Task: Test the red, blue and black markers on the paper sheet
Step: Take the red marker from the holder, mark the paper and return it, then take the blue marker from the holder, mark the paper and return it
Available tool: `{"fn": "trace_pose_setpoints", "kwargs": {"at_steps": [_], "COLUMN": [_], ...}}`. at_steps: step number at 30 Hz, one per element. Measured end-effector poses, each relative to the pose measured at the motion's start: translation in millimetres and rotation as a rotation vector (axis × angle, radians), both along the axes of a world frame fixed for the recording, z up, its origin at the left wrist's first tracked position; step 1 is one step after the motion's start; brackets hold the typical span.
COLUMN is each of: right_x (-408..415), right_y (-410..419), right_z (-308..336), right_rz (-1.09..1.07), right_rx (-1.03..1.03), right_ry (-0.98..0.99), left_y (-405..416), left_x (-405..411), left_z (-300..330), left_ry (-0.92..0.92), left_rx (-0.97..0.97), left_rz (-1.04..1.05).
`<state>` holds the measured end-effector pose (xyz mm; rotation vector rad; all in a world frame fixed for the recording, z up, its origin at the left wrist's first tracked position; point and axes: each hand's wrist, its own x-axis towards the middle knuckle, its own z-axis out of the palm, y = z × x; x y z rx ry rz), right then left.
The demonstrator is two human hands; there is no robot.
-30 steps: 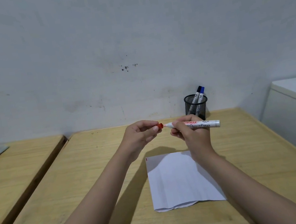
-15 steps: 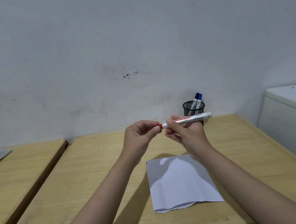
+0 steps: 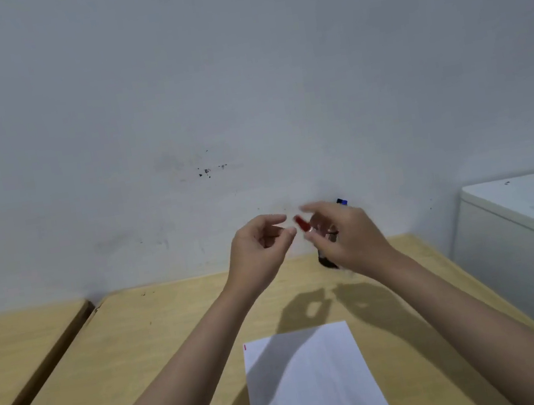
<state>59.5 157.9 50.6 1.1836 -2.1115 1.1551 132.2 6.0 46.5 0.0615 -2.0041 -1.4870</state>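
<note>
Wooden table (image 3: 163, 349) smooth, flat white paper sheet (image 3: 316, 389), right hand (image 3: 346, 235) gripped blurry red marker (image 3: 302, 223), left hand (image 3: 258, 248) loosely curled, held nothing, blue marker (image 3: 341, 202) tip behind.

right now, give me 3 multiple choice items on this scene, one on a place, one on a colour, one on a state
1. Where is the paper?
A. flat on the desk, nearer the camera than the hands
B. pinned to the wall
C. on the white cabinet

2. What colour is the small mark at the paper's far left corner?
A. blue
B. red
C. black

3. What is the state of the hands?
A. both flat on the paper
B. raised above the desk, red marker at the right hand
C. both out of view

Key:
1 A, the sheet lies on the desk below the arms.
2 B, the mark is red.
3 B, the left hand and the right hand hang in the air, the blurred red cap by the right fingers.
</note>
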Motion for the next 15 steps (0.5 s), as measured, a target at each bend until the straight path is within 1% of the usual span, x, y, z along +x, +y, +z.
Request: {"fn": "trace_pose_setpoints", "kwargs": {"at_steps": [2, 4, 7, 11, 15], "right_x": [-26.3, -54.5, -94.0, -130.7, -148.1], "right_y": [11.3, 21.0, 28.4, 27.5, 20.4], "right_z": [9.4, 18.7, 23.1, 4.0, -18.2], "right_rz": [-0.080, -0.142, -0.222, -0.292, -0.293], "right_rx": [-0.130, -0.263, -0.380, -0.347, -0.247], "right_ry": [-0.012, -0.030, -0.080, -0.173, -0.296], "left_y": [1.8, 5.3, 11.9, 27.9, 35.3], "left_x": [-22.9, -48.2, -88.9, -132.7, -156.1], "left_z": [-0.3, -6.0, -23.2, -44.9, -56.5], "left_ry": [-0.016, -0.068, -0.185, -0.253, -0.339], "left_rx": [-0.041, -0.109, -0.196, -0.387, -0.514], "left_rz": [0.061, 0.122, 0.156, 0.163, 0.262]}}
